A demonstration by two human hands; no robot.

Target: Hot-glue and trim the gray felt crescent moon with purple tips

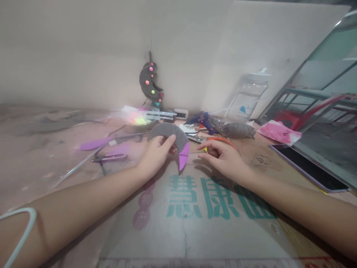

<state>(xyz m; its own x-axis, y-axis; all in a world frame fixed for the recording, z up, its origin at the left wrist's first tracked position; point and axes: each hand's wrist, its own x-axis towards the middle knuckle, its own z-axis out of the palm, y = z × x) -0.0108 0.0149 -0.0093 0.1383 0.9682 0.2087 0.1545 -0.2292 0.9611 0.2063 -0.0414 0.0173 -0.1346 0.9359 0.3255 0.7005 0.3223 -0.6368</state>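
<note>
My left hand (158,150) grips a crescent (167,131) by its inner edge, thumb on the front face. Most of the crescent is wrapped in grey yarn, while its lower tip (183,158) is bare purple. A thin strand of yarn (193,153) runs from the crescent to my right hand (219,154), whose fingers are curled around it. Something small and yellow (205,149) shows between those fingers; its kind cannot be made out. Both hands are above a printed cardboard sheet (156,242).
Behind my hands lie scissors (220,139), a blue glue gun (202,119) and a grey yarn skein (237,129). A finished crescent with pompoms (147,80) leans on the wall. A purple cutter (111,158) lies left; a tablet (309,167), pink packet (279,131) and clear bottle (248,96) are right.
</note>
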